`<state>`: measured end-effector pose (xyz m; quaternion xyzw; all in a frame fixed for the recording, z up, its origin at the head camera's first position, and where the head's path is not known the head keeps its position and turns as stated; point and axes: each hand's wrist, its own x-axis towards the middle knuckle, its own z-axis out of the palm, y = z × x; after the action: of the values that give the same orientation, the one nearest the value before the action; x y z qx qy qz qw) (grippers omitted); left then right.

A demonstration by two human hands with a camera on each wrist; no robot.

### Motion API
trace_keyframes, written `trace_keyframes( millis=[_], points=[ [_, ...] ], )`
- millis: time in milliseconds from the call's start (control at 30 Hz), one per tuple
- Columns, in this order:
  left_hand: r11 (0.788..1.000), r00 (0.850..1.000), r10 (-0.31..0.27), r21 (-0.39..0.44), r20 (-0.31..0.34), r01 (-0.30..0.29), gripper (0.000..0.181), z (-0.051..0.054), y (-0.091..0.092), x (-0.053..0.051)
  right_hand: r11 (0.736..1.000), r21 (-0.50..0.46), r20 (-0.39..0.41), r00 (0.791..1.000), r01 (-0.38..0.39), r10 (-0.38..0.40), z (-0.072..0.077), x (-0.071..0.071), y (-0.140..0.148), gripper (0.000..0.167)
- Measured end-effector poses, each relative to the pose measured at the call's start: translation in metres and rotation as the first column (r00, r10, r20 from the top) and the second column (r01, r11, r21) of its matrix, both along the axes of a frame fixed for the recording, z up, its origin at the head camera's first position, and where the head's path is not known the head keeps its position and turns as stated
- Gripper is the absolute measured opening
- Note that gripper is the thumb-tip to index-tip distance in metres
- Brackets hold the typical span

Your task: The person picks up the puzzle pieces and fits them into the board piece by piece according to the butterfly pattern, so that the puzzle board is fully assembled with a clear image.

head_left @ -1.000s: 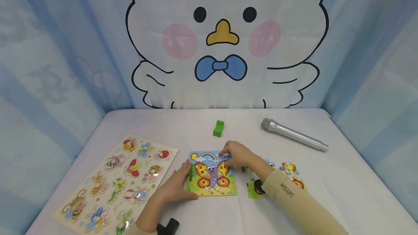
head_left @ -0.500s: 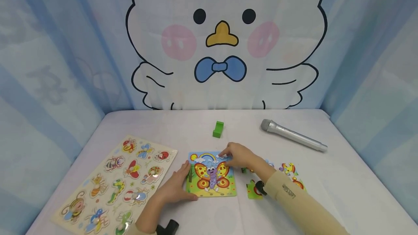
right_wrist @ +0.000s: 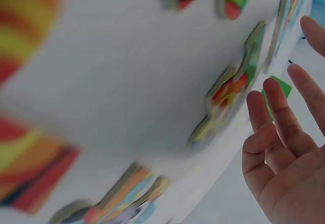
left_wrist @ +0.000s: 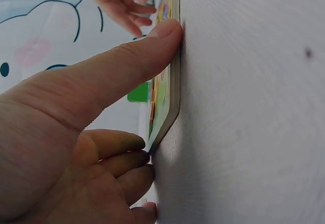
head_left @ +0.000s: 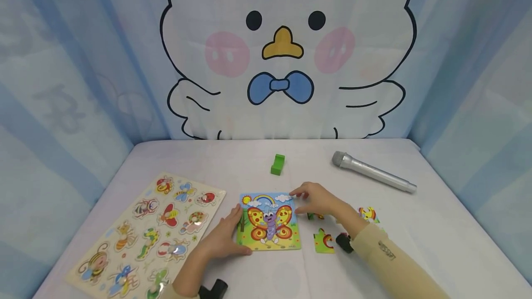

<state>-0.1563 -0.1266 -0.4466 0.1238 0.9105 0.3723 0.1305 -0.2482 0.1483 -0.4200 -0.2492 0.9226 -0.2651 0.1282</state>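
Note:
A square butterfly puzzle (head_left: 269, 221) in its board lies flat on the table. My left hand (head_left: 223, 238) braces its near left corner, fingers along the left edge and thumb at the near edge. In the left wrist view, the straight thumb of the left hand (left_wrist: 86, 92) rests along the board's edge (left_wrist: 174, 82). At the puzzle's upper right edge is my right hand (head_left: 319, 201), thumb and fingers apart. Nothing shows between the fingers of the right hand (right_wrist: 292, 163) in its wrist view. Loose jigsaw pieces (head_left: 324, 241) lie to the right, some partly hidden by the right arm.
A larger insect puzzle board (head_left: 164, 225) slants on the left side of the white table. Behind the butterfly puzzle stands a green block (head_left: 278, 164). A silver microphone (head_left: 374, 172) lies at the back right. Printed curtains (head_left: 282, 110) close off the back and sides.
My right hand has lifted its fingertips off the upper right part of the puzzle and shifted right, with the thumb and fingers spreading. The left hand stays in place.

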Motion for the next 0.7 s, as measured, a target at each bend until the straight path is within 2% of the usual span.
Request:
trace_keyframes(
  millis=[467,700],
  points=[
    [1.000,1.000,-0.004,-0.007,-0.012,0.004,0.105,0.000,-0.001,0.000,1.000,0.013,0.011,1.000,0.007,-0.007,-0.002,0.007,0.031,0.052],
    [1.000,1.000,-0.004,-0.006,-0.007,0.004,0.106,-0.001,0.000,-0.001,0.999,0.033,0.002,1.000,0.020,-0.020,-0.001,0.011,0.037,0.052]
  ],
)
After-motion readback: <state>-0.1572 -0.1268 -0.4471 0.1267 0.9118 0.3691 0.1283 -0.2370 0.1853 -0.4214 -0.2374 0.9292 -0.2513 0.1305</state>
